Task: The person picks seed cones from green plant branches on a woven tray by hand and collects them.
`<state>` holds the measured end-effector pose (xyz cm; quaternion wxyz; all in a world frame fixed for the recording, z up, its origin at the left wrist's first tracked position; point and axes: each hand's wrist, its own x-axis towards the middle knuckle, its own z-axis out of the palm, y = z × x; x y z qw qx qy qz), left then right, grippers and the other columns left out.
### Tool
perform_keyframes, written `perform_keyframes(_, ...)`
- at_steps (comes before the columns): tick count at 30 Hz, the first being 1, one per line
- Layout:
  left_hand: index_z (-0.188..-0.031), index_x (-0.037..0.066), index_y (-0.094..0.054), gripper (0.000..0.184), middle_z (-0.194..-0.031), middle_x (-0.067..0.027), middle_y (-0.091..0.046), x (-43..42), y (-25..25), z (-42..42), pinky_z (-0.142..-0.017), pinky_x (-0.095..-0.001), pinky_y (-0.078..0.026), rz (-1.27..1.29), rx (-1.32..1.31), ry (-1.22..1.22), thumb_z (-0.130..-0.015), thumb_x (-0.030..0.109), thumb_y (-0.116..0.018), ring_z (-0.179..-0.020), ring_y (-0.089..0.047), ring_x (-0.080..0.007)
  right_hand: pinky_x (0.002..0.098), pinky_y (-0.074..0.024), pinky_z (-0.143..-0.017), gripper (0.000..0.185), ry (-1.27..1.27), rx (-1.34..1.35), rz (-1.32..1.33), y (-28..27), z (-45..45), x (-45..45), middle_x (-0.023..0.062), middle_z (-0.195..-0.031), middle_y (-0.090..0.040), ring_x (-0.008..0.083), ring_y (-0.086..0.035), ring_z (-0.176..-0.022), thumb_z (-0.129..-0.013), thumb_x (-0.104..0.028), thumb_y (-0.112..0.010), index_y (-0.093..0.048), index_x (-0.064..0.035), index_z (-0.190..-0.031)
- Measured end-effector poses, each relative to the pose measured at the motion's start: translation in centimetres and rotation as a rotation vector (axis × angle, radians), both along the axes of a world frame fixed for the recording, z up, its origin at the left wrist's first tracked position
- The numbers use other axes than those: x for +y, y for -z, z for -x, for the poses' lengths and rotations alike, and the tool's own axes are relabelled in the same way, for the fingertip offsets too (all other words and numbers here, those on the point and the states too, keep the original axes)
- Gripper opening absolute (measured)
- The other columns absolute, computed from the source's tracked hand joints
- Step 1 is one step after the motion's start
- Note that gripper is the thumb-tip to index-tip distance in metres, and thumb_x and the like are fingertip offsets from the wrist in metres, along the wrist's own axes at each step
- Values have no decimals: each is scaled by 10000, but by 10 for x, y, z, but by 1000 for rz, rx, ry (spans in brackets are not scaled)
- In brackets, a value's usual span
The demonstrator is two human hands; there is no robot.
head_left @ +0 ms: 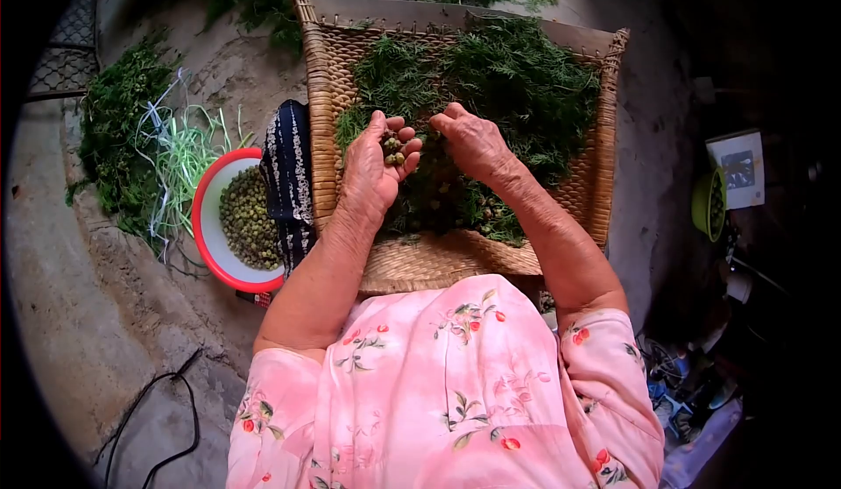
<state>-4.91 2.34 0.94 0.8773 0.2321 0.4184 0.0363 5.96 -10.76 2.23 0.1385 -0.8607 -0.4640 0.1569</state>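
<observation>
Basket (322, 125) holds green sprigs (517, 68); bowl (198, 219), round pods (248, 217); left hand (371, 169) cups pods; right hand (476, 145) narrow, contents unclear.

Place: rough household work area, as I read my feed; indoors or yard, I cannot tell.
Floor: worn, uneven concrete (74, 349), black cable (194, 407) lying near left.
Plant heap: cut greenery (123, 125) on the ground, far left.
Vessels: wicker tray (322, 116), red-rimmed basin (200, 229).
Right side: dim; lime-green bowl (700, 201), mixed household clutter (688, 414) near.

Head-worn view from above the pink shirt (420, 375), forward and down onto nearby green sprigs (526, 73)
</observation>
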Motion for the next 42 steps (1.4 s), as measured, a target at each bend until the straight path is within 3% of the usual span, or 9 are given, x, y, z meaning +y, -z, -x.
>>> perform_keyframes(4, -1000, 47, -559, 342, -845, -61, -596, 1, 2, -1, -574, -275, -527, 4, -8, 17, -927, 372, -482, -717, -599, -166, 391, -506, -692, 242, -31, -92, -1, 4, 4, 3, 135, -951, -540, 318, -599, -864, -776, -3, -525, -573, -85, -999)
perform_keyframes(20, -1010, 40, -551, 343, -865, -68, -597, -1, 4, -5, -574, -284, -531, -37, 13, 49, -934, 364, -470, -717, -608, -167, 405, -493, -699, 245, 98, -25, -106, 1, -11, -4, 138, -918, -552, 328, -588, -832, -715, -107, -660, -564, -63, -936)
perform_keyframes(23, -1012, 37, -545, 361, -875, -75, -597, -4, 4, -5, -598, -305, -541, -20, -23, 45, -925, 381, -482, -730, -614, -181, 267, -506, -718, 282, 80, 331, -362, -11, -13, -3, 63, -906, -582, 159, -599, -794, -738, -82, -703, -583, -49, -991)
perform_keyframes(24, -1012, 37, -545, 361, -875, -75, -597, -6, 3, -6, -598, -305, -541, -17, -22, 48, -925, 381, -482, -730, -614, -181, 267, -506, -718, 282, 84, 332, -360, -17, -13, -3, 63, -906, -582, 159, -599, -794, -738, -82, -703, -583, -49, -991)
perform_keyframes(26, -1016, 38, -541, 380, -873, -83, -598, -5, -1, -7, -618, -321, -548, 28, -87, 57, -915, 401, -492, -731, -620, -197, 291, -494, -704, 301, 95, 770, -485, -25, -14, -2, 97, -922, -608, 170, -609, -827, -745, -124, -701, -595, -23, -1007)
perform_keyframes(27, -993, 41, -550, 383, -862, -89, -600, -5, -2, -8, -609, -322, -552, 33, -85, 59, -907, 411, -501, -720, -622, -205, 278, -488, -688, 261, 124, 754, -611, -21, -17, -3, 74, -894, -612, 132, -594, -795, -781, -121, -676, -605, -14, -1008)
perform_keyframes(31, -945, 51, -569, 366, -840, -84, -601, -4, -2, -8, -565, -299, -545, 29, -43, 44, -901, 410, -515, -703, -618, -191, 374, -494, -686, 160, 204, 109, -292, -12, -39, -22, 130, -862, -613, 320, -600, -798, -738, -55, -640, -617, -61, -896)
perform_keyframes(36, -966, 59, -564, 337, -845, -71, -599, -4, 0, -8, -546, -271, -528, 11, -36, 66, -912, 386, -505, -705, -613, -172, 400, -472, -749, 344, 148, 7, 105, -15, -25, -24, 84, -940, -561, 302, -568, -903, -703, -148, -704, -537, -89, -998)
perform_keyframes(42, -986, 57, -560, 317, -854, -66, -599, -5, -1, -8, -540, -260, -518, -12, -25, 87, -923, 361, -494, -702, -608, -163, 421, -482, -739, 340, 206, 8, 37, -2, -18, -22, 124, -1023, -503, 340, -570, -915, -680, -97, -716, -532, -76, -965)
